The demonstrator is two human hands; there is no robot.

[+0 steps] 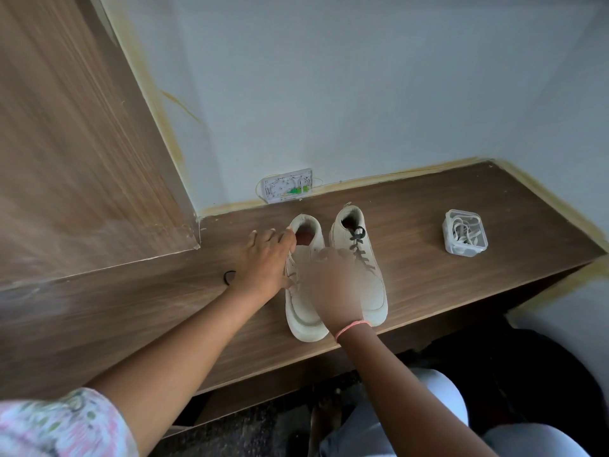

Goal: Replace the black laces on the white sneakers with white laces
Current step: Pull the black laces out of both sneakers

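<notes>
Two white sneakers stand side by side on a wooden shelf, toes toward me. The right sneaker [362,278] carries black laces [359,247]. No black lace shows on the left sneaker [304,311]. My left hand [263,262] rests against its outer side with fingers spread, fingertips at the collar. My right hand [333,285] hovers over the left sneaker's lace area, blurred by motion, so its hold is unclear. A loose black lace [229,277] lies on the shelf by my left wrist. White laces lie in a clear plastic box [465,233] to the right.
The shelf [461,291] runs along a pale wall, and a wooden panel [82,143] rises at the left. A small white socket plate [286,185] sits on the wall behind the sneakers. My knees and a dark floor lie below the shelf's front edge.
</notes>
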